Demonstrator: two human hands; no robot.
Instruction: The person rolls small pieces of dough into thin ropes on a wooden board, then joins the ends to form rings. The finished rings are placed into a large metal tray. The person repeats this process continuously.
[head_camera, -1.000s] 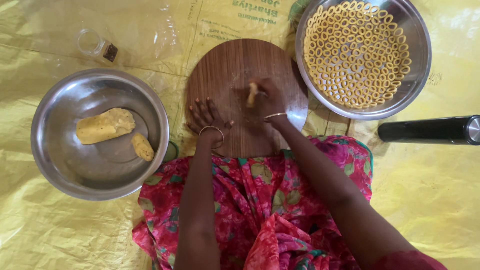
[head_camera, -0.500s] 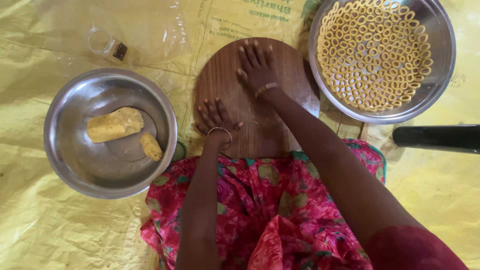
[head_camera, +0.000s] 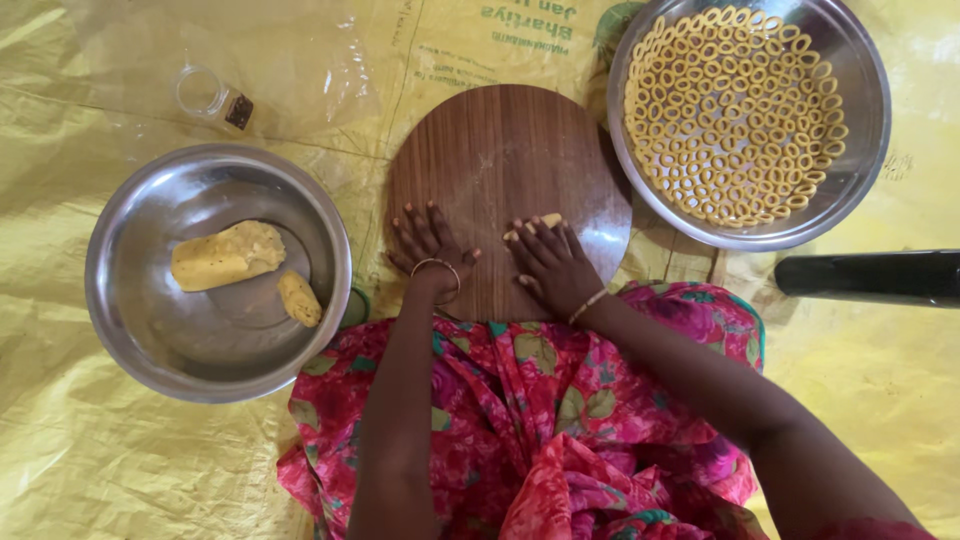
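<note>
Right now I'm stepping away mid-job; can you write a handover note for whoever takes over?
Left hand: flat on the round board, holding nothing.
Right hand: fingers pressing a small dough roll on the board.
Left bowl: two dough lumps, unshaped.
Right bowl: many finished dough rings.
Left: shape this roll, then the lumps.

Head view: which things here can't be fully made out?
- Dough piece: mostly hidden under the right hand on the board; its length cannot be told.
- Black cylinder: cut off by the right edge.
- Ring tray: its top rim is cut off by the top edge.
- Jar: lies under clear plastic; contents too small to tell.
</note>
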